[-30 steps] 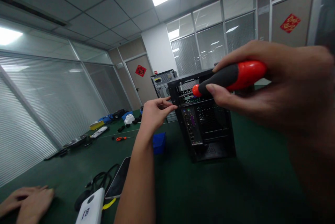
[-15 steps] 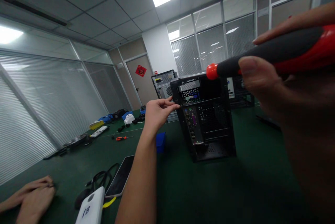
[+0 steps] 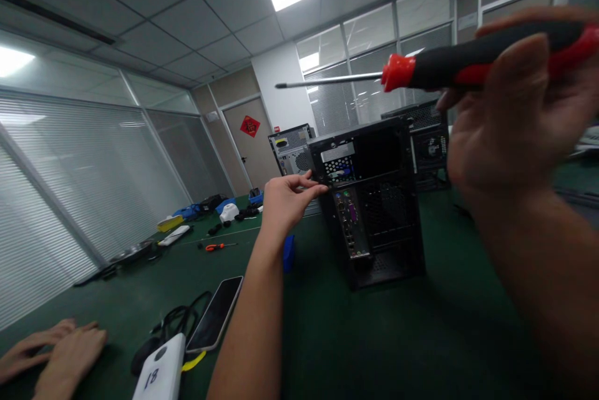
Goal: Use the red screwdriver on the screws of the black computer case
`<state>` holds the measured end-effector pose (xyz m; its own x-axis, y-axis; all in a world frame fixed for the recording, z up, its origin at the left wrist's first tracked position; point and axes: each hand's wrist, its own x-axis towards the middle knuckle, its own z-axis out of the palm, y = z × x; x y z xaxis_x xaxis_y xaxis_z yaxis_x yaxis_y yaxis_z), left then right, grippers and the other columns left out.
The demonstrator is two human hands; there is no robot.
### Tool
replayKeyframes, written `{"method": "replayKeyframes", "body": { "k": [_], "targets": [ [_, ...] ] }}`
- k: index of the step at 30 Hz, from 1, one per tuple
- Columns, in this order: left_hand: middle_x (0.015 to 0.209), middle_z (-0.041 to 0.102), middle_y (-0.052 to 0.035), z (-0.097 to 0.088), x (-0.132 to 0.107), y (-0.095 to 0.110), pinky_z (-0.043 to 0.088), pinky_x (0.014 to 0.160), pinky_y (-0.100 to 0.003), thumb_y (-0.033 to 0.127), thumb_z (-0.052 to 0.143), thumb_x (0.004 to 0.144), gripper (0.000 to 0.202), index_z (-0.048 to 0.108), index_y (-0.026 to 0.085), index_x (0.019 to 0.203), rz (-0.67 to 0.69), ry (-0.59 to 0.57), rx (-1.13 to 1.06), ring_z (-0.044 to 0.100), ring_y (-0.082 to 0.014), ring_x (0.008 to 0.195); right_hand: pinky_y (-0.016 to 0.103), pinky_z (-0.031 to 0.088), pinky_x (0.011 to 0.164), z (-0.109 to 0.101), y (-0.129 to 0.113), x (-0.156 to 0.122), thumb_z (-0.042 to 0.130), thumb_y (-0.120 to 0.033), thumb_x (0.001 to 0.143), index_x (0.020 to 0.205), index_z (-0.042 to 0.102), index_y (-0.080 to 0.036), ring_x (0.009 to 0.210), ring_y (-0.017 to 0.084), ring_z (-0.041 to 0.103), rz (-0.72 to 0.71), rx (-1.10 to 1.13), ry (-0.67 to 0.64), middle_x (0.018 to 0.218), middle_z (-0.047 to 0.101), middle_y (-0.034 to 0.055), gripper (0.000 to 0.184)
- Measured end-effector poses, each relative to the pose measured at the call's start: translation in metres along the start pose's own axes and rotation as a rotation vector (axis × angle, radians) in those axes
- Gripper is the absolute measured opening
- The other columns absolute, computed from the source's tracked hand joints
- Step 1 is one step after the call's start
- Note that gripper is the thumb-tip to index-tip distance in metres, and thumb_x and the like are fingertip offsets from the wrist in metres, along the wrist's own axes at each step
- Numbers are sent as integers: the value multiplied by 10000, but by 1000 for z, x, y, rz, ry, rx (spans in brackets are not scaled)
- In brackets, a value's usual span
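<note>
1. Right hand [image 3: 510,94]: fingers wrapped round the handle of a red-and-black screwdriver [image 3: 444,64], thumb laid along it. The shaft points left, almost level; its tip is free in the air, above the case's upper left corner as seen, touching nothing.
2. Left hand [image 3: 290,197]: fingers bent, thumb and forefinger tips nearly together at the left edge of the black computer case [image 3: 390,200], below its upper left corner. Cannot tell whether they pinch the edge or some small part.
3. Computer case: upright on the green desk [image 3: 327,344], well in from the desk's left edge, port side toward the camera; port panel [image 3: 352,225] visible.
4. Blue box [image 3: 289,253] on the desk just left of the case, partly behind the left forearm.
5. Further left: orange-handled screwdriver [image 3: 216,247], lying flat; nearer, a phone [image 3: 216,314], black cable [image 3: 180,319] and a white device marked "18" [image 3: 161,369].
6. Another person's hands [image 3: 70,350] rest on the desk toward its left edge.
</note>
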<state>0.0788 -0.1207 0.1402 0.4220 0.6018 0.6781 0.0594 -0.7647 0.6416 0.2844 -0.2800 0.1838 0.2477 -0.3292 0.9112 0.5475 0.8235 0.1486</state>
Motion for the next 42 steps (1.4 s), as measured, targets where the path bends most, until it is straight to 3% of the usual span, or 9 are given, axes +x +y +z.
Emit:
{"method": "replayKeyframes", "body": {
  "k": [3, 6, 10, 17, 23, 29, 35, 39, 42],
  "targets": [
    [820, 789, -79, -1, -1, 1, 559, 1099, -459, 338, 870, 700, 184, 786, 185, 760, -23, -5, 8, 685, -299, 1239, 256, 489, 639, -3, 34, -7, 874, -538, 786, 1031, 630, -189, 719, 123, 622, 235, 200, 129, 905, 596, 20, 491],
    [752, 771, -83, -2, -1, 1, 583, 1049, -458, 344, 871, 700, 200, 784, 177, 766, -39, -2, 16, 679, -312, 1247, 239, 484, 681, -7, 60, -22, 904, -595, 624, 1139, 512, -232, 865, 170, 656, 568, 249, 308, 975, 610, 26, 742],
    [834, 787, -102, -3, 0, 0, 606, 985, -433, 353, 865, 702, 207, 782, 176, 771, -39, -13, 14, 682, -308, 1244, 254, 474, 676, -12, 80, -33, 842, -670, 534, 1204, 421, -252, 978, 222, 642, 724, 277, 429, 1091, 571, 62, 895],
    [892, 795, -92, -7, 2, -2, 576, 1048, -434, 356, 843, 713, 204, 748, 181, 754, -11, -37, 34, 702, -275, 1212, 354, 528, 867, -17, 81, -28, 842, -633, 580, 1191, 454, -245, 977, 200, 613, 717, 358, 359, 1040, 542, 44, 821],
    [834, 782, -84, -19, 6, -14, 605, 928, -387, 385, 834, 715, 244, 716, 174, 747, -24, -44, 50, 714, -273, 1182, 359, 526, 957, -8, 68, -38, 824, -586, 726, 1163, 514, -264, 976, 162, 614, 705, 443, 263, 995, 530, 13, 625],
    [784, 758, -71, -22, 6, -16, 602, 741, -308, 436, 817, 736, 299, 702, 163, 780, -23, -64, 98, 763, -224, 868, 205, 472, 656, -7, 63, -39, 842, -578, 760, 1102, 529, -231, 771, 84, 507, 728, 377, 160, 961, 509, 12, 579],
    [932, 774, -62, -22, 3, -2, 540, 584, -218, 468, 669, 866, 292, 665, 176, 854, -47, -59, 136, 744, -157, 690, 208, 448, 618, -9, 58, -28, 899, -613, 644, 1068, 541, -188, 709, 78, 478, 831, 271, 80, 904, 527, 15, 700],
    [913, 763, -28, -21, 0, 4, 468, 548, -194, 478, 533, 964, 298, 631, 199, 921, -14, -25, 203, 739, -131, 652, 214, 436, 618, -9, 58, -23, 942, -540, 568, 1008, 569, -142, 730, 96, 526, 777, 205, 107, 912, 568, 46, 701],
    [1013, 759, -33, -20, -2, 5, 428, 523, -204, 530, 418, 1009, 386, 573, 201, 880, 36, 1, 233, 728, -113, 638, 207, 418, 616, -10, 54, -21, 936, -504, 618, 986, 619, -129, 732, 94, 535, 702, 162, 104, 877, 566, 42, 614]
  ]
}}
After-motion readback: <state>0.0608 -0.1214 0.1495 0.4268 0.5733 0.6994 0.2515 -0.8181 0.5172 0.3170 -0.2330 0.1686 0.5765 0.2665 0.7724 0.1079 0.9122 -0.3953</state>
